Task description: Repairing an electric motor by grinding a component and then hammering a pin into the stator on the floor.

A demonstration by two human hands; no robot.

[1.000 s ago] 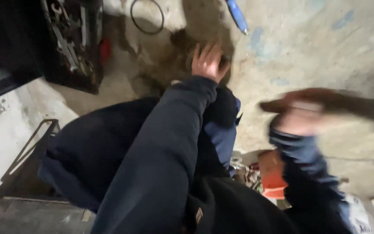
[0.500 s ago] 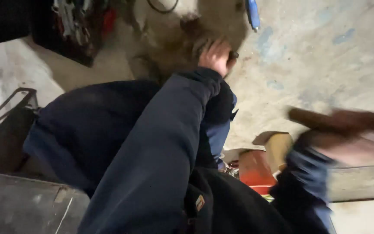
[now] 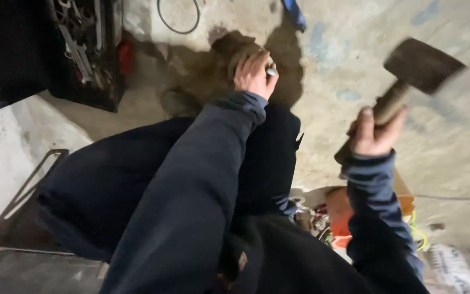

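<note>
While left hand (image 3: 254, 73) stays down, hammer (image 3: 417, 73) now raised

Floor (image 3: 452, 141): bare concrete, grey, stained, with faint blue paint patches. Lying or standing on it:
- black toolbox (image 3: 85, 51), upper left, open, holding wrenches;
- black cable loop (image 3: 178, 16), top centre;
- blue object (image 3: 296, 13), top edge, partly cut off;
- brown round part (image 3: 235, 46), in a dark damp patch, partly hidden;
- orange container (image 3: 339, 215), lower right, beside cluttered small items;
- thin wire (image 3: 452, 197), right.
</note>
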